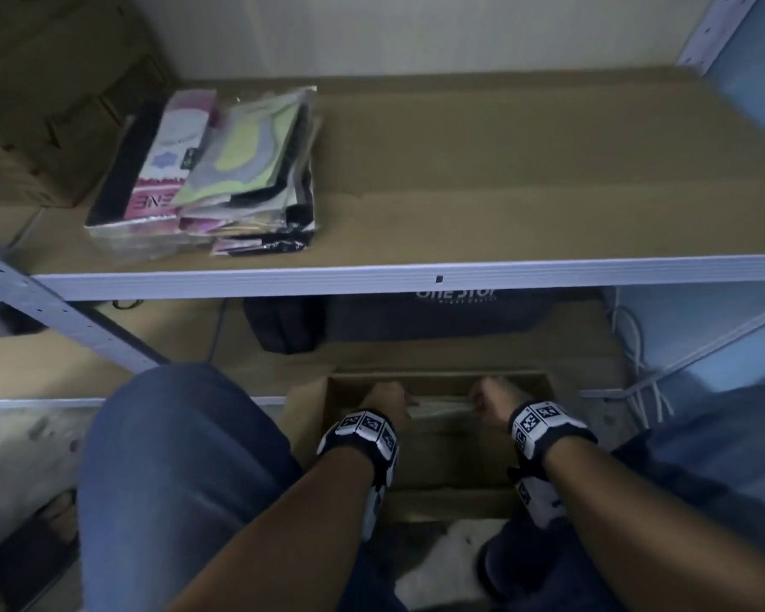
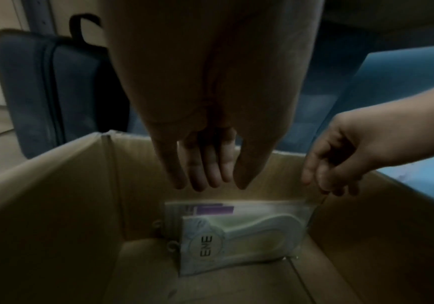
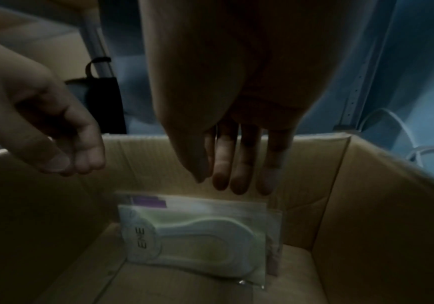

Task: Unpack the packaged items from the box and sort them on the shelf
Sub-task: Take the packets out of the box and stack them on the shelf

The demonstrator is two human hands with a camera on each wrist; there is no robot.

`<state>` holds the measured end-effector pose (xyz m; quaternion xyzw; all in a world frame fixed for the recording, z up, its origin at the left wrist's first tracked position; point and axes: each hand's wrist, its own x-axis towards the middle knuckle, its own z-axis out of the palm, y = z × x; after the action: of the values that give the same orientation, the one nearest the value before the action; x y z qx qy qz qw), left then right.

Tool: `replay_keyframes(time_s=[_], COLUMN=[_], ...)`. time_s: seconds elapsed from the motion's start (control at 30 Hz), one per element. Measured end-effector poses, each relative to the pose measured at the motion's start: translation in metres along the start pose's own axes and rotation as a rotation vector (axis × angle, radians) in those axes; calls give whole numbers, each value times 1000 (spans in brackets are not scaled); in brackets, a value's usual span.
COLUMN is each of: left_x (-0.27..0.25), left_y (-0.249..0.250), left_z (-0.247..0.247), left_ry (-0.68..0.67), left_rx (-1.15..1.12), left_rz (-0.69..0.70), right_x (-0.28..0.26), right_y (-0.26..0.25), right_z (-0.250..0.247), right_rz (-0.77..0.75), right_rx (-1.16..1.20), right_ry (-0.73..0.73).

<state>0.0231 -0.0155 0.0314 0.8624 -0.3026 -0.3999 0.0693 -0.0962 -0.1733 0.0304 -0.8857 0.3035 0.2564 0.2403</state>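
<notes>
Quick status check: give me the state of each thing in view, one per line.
Box: open, nearly emptied.
Packets in box: few left, standing on edge against the far wall.
Left hand: open, fingers straight, just above the packets, holding nothing.
Right hand: open, fingers straight, reaching down over the packets.
Shelf stack: packets piled flat at the left end.
Shelf: cardboard-lined.

We are looking into what seems a stockroom or storage corner: a pale metal rack (image 1: 63,311) with perforated uprights carries shelves lined with flattened cardboard (image 1: 526,178). A stack of bagged retail packets (image 1: 213,178) lies on the upper shelf beside a brown carton (image 1: 40,125). Below stand an open cardboard box (image 1: 438,457), a dark bag (image 1: 283,322) and loose white cables (image 1: 645,368).
</notes>
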Motion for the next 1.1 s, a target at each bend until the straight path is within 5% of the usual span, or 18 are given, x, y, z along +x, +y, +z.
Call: replay_keyframes(time_s=[0.33, 0.73, 1.1], left_x=[85, 85, 81], left_y=[-62, -75, -77], left_z=[61, 84, 79], left_ry=[-107, -167, -133], left_rx=[128, 283, 136], left_rz=[-170, -110, -169], right_x=[41, 56, 60], right_y=[-15, -26, -31], right_z=[12, 28, 27], right_rz=[-3, -42, -65], right_rx=[-280, -490, -525], right_ry=[-177, -216, -198])
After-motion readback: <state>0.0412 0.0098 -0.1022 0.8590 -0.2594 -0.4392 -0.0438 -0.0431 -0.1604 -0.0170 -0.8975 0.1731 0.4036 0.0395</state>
